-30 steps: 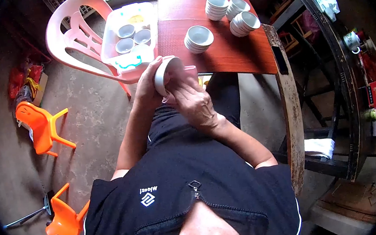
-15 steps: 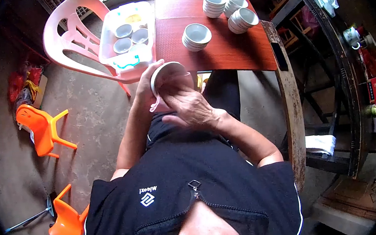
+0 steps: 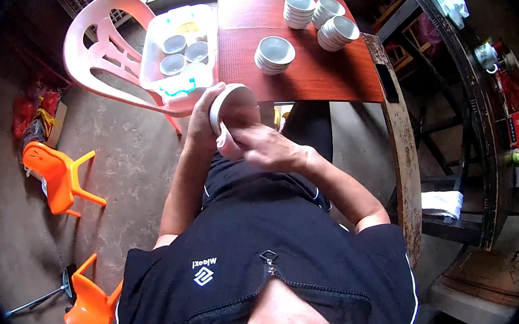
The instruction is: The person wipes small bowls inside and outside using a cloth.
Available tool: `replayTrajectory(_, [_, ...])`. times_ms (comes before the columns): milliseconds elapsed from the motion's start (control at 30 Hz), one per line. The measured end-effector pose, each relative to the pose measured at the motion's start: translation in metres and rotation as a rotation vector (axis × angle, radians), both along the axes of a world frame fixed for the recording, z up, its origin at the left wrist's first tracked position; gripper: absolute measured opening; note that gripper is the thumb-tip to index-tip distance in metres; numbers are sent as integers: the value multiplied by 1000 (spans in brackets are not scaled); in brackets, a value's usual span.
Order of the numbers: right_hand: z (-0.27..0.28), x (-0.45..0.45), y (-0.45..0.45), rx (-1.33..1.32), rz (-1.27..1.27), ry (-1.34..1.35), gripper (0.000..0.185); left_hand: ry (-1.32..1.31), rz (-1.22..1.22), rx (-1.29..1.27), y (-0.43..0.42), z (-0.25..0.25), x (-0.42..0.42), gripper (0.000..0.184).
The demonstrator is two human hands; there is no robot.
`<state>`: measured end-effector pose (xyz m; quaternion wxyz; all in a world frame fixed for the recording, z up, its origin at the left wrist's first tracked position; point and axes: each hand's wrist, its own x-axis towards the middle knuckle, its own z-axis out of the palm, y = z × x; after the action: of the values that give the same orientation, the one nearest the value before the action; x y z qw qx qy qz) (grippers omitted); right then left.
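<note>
Between my hands is a white bowl (image 3: pixel 241 94), tilted on its side with its mouth toward my right hand. My left hand (image 3: pixel 204 114) is closed around the bowl's outer wall. A pale pink cloth (image 3: pixel 226 144) hangs over the bowl's lower rim. My right hand (image 3: pixel 274 148) grips this cloth, its fingertips partly hidden inside the bowl and slightly blurred. Just beyond the bowl, a short stack of bowls (image 3: pixel 275 54) stands on the red-brown table (image 3: pixel 241 50).
More bowl stacks (image 3: pixel 299 10) stand at the table's far right corner. A clear plastic box (image 3: pixel 154 65) with several bowls rests on the pink chair (image 3: pixel 74 52). A phone (image 3: pixel 386 82) lies on a wooden bench (image 3: pixel 402 147). Small orange chairs (image 3: pixel 51 168) are at left.
My right hand has shifted and turned a little, its fingers drawn closer together on the cloth. The cloth now hangs bunched over the rim. My left hand keeps its hold on the bowl.
</note>
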<state>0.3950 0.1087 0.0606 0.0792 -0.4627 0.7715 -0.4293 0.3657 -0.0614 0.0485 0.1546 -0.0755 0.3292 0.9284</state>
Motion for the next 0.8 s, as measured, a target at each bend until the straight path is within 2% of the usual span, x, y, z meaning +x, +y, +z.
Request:
replayTrajectory(67, [-20, -8, -5, 168, -147, 664, 53, -7, -48, -16, -1, 0, -1, 28])
replayTrajectory(133, [-29, -10, -7, 173, -248, 682, 48, 23, -52, -27, -1, 3, 0, 28])
replayTrajectory(167, [-38, -10, -7, 154, -274, 711, 46, 173, -34, -118, -1, -8, -4, 29])
replayTrajectory(233, [-46, -8, -10, 121, -295, 685, 41, 142, 26, -162, -1, -13, -6, 30])
replayTrajectory(267, [-46, -7, -11, 92, -257, 574, 36, 127, 54, -189, -1, -12, -6, 30])
replayTrajectory(300, [-45, -2, -12, 8, -250, 287, 32, 269, 117, -388, -1, -10, -1, 30])
replayTrajectory(333, [-40, 2, -15, -76, -239, 2, 29, 195, 100, -349, 4, 7, 8, 29])
replayTrajectory(367, [-34, 2, -12, -304, -223, -269, 19, 309, 163, -462, 6, -6, 3, 33])
replayTrajectory(400, [-26, 0, -8, -564, -260, -835, 20, 422, 225, -572, 8, -19, -1, 37])
replayTrajectory(433, [-8, -1, -13, -803, -285, -1006, 20, 545, 386, -773, 17, -9, 3, 36])
replayTrajectory(467, [8, -1, -19, -1041, -306, -1172, 19, 953, 629, -1140, 20, -11, -2, 36])
replayTrajectory(500, [10, -1, -24, -1069, -326, -1149, 20, 797, 543, -942, 21, -9, 1, 34])
replayTrajectory(533, [9, 2, -24, -968, -336, -1033, 20, 647, 454, -743, 23, 2, 6, 32])
replayTrajectory(600, [-2, 14, -24, -563, -423, -243, 19, 415, 228, -320, 16, 7, 4, 32])
replayTrajectory(633, [-21, 11, -22, -251, -371, -5, 26, 525, 167, -431, 6, -1, -4, 32])
replayTrajectory(667, [-40, 7, -20, 48, -320, 315, 36, 345, -7, -243, -4, 6, -7, 32])
replayTrajectory(700, [-59, 4, -17, 241, -245, 612, 46, 528, 80, -392, -3, 10, 1, 32])
replayTrajectory(767, [-67, -3, -12, 18, -220, 424, 39, 818, 171, -970, -5, 1, -9, 30])
replayTrajectory(800, [-82, -7, -16, -35, -280, 434, 31, 466, 129, -593, 0, 0, -9, 29])
